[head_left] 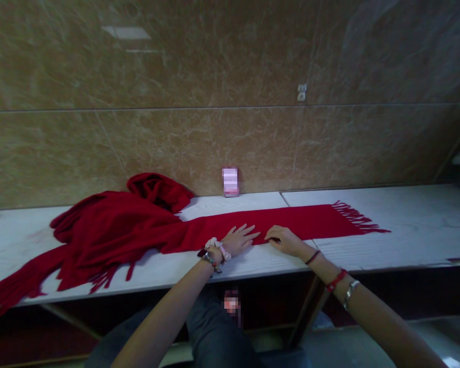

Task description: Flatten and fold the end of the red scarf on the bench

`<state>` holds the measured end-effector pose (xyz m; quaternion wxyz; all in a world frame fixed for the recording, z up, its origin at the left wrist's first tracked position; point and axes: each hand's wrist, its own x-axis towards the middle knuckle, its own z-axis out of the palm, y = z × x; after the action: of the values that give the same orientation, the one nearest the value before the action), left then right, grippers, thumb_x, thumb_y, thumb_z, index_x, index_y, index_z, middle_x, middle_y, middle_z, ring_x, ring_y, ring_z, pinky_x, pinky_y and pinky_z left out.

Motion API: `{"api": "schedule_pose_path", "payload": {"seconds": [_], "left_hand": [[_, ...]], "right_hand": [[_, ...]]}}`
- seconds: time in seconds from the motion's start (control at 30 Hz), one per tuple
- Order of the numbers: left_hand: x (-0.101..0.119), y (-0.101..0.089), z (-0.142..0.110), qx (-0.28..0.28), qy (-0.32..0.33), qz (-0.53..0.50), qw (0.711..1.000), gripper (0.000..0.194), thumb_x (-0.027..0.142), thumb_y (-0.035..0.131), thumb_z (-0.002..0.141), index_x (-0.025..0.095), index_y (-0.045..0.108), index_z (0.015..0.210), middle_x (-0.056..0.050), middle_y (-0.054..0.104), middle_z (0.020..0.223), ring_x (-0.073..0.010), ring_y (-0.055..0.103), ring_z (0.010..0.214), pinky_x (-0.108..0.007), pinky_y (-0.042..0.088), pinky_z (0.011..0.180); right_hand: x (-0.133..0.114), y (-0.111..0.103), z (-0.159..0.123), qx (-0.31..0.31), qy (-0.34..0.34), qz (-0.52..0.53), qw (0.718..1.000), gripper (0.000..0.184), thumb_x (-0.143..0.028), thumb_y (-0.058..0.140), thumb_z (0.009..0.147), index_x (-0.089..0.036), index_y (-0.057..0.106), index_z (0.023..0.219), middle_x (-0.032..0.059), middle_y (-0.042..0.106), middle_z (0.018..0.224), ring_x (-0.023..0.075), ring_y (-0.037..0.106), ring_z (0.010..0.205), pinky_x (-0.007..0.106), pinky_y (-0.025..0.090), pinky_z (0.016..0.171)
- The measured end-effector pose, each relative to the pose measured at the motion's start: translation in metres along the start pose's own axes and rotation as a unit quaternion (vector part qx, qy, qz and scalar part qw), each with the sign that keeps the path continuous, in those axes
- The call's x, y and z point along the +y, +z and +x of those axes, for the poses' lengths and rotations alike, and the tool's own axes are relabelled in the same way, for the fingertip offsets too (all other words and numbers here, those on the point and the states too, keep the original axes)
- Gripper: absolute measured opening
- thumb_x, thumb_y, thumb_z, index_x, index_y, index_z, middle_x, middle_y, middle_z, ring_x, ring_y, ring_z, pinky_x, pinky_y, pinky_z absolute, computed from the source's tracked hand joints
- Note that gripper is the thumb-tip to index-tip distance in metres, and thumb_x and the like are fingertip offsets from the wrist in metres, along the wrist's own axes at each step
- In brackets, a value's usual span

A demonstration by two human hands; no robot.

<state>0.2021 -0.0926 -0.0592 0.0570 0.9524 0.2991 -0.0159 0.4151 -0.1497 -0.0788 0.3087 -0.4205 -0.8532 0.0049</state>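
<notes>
A long red scarf [299, 220] lies stretched flat along the white table [406, 225], its fringed end at the right. To the left the rest of the red fabric sits in a bunched heap [111, 225], with a fringed part hanging over the table's front edge. My left hand [239, 238] lies flat on the scarf's near edge, fingers spread. Just to its right, my right hand [285, 239] rests on the same edge with fingers curled, pinching the fabric. Both wrists wear bracelets.
A small pink-and-white box [230, 182] stands against the brown marble wall [214, 102] behind the scarf. The table is made of two white boards that meet at a seam near the middle. My legs show below the table's front edge.
</notes>
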Motion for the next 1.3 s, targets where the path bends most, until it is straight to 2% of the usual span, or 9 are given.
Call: {"api": "schedule_pose_path", "payload": {"seconds": [0.13, 0.3, 0.53, 0.7, 0.9, 1.0, 1.13, 1.2, 1.3], "left_hand": [[-0.010, 0.002, -0.008, 0.025, -0.096, 0.012, 0.995, 0.044, 0.038, 0.027, 0.094, 0.036, 0.031, 0.138, -0.003, 0.024, 0.149, -0.0340, 0.018, 0.135, -0.063, 0.021, 0.101], [-0.014, 0.002, -0.012, 0.023, -0.202, 0.041, 0.978, 0.050, 0.042, 0.026, 0.093, 0.029, 0.028, 0.141, -0.005, 0.021, 0.150, -0.0375, 0.018, 0.135, -0.059, 0.021, 0.103], [-0.006, 0.009, -0.013, 0.071, -0.221, 0.037, 0.972, 0.053, 0.044, 0.026, 0.091, 0.026, 0.029, 0.141, -0.003, 0.024, 0.149, -0.0335, 0.018, 0.135, -0.055, 0.021, 0.105], [-0.005, 0.009, -0.015, 0.074, -0.226, 0.025, 0.971, 0.055, 0.044, 0.026, 0.090, 0.023, 0.031, 0.140, -0.002, 0.025, 0.148, -0.0320, 0.020, 0.135, -0.054, 0.020, 0.106], [-0.005, 0.009, -0.015, 0.082, -0.233, 0.024, 0.969, 0.059, 0.046, 0.025, 0.089, 0.016, 0.031, 0.140, -0.003, 0.027, 0.147, -0.0289, 0.019, 0.136, -0.051, 0.019, 0.108], [-0.006, 0.011, -0.015, 0.090, -0.227, 0.023, 0.969, 0.060, 0.047, 0.025, 0.089, 0.016, 0.032, 0.140, -0.003, 0.029, 0.147, -0.0293, 0.021, 0.135, -0.052, 0.020, 0.108], [-0.007, 0.012, -0.015, 0.100, -0.224, 0.020, 0.969, 0.059, 0.046, 0.025, 0.088, 0.017, 0.033, 0.139, -0.002, 0.029, 0.147, -0.0297, 0.022, 0.135, -0.052, 0.020, 0.108], [-0.007, 0.014, -0.015, 0.108, -0.231, 0.020, 0.967, 0.060, 0.047, 0.027, 0.088, 0.017, 0.033, 0.139, -0.003, 0.028, 0.147, -0.0303, 0.021, 0.135, -0.052, 0.020, 0.108], [-0.009, 0.016, -0.014, 0.115, -0.250, 0.029, 0.961, 0.062, 0.049, 0.028, 0.087, 0.017, 0.033, 0.139, -0.005, 0.027, 0.147, -0.0323, 0.020, 0.135, -0.053, 0.018, 0.108]], "right_hand": [[-0.003, 0.000, 0.001, -0.003, -0.005, -0.012, 1.000, 0.023, -0.003, 0.049, 0.072, -0.016, 0.067, 0.078, 0.0062, 0.066, 0.079, 0.0159, 0.058, 0.078, 0.029, 0.048, 0.075], [-0.004, -0.002, 0.000, -0.008, -0.010, -0.008, 1.000, 0.020, -0.005, 0.051, 0.073, -0.016, 0.067, 0.078, 0.0062, 0.064, 0.078, 0.0161, 0.057, 0.078, 0.029, 0.049, 0.073], [-0.003, -0.004, 0.008, 0.026, 0.027, 0.015, 0.999, 0.021, -0.019, 0.048, 0.085, -0.015, 0.067, 0.095, 0.0100, 0.067, 0.097, 0.0177, 0.058, 0.097, 0.034, 0.046, 0.089], [-0.002, 0.011, 0.033, -0.134, 0.046, -0.069, 0.987, 0.042, -0.033, 0.043, 0.089, -0.018, 0.051, 0.128, 0.0115, 0.046, 0.136, 0.0245, 0.036, 0.130, 0.048, 0.028, 0.106], [0.020, 0.021, 0.062, -0.238, 0.138, -0.079, 0.958, 0.053, -0.046, 0.026, 0.092, -0.025, 0.030, 0.140, 0.0069, 0.025, 0.149, 0.0260, 0.017, 0.138, 0.061, 0.015, 0.106], [0.043, 0.012, 0.062, -0.235, 0.199, -0.105, 0.946, 0.051, -0.041, 0.023, 0.093, -0.025, 0.030, 0.140, 0.0051, 0.024, 0.149, 0.0243, 0.018, 0.138, 0.057, 0.016, 0.107], [0.061, 0.000, 0.059, -0.199, 0.279, -0.154, 0.927, 0.051, -0.031, 0.022, 0.093, -0.016, 0.031, 0.141, 0.0140, 0.026, 0.148, 0.0291, 0.022, 0.136, 0.058, 0.020, 0.106], [0.055, 0.002, 0.062, -0.188, 0.279, -0.163, 0.928, 0.052, -0.030, 0.023, 0.092, -0.015, 0.029, 0.141, 0.0147, 0.023, 0.149, 0.0292, 0.020, 0.136, 0.056, 0.021, 0.106], [0.031, 0.017, 0.073, -0.193, 0.212, -0.138, 0.948, 0.052, -0.039, 0.024, 0.093, -0.023, 0.026, 0.142, 0.0061, 0.019, 0.151, 0.0233, 0.017, 0.138, 0.051, 0.019, 0.108]]}}
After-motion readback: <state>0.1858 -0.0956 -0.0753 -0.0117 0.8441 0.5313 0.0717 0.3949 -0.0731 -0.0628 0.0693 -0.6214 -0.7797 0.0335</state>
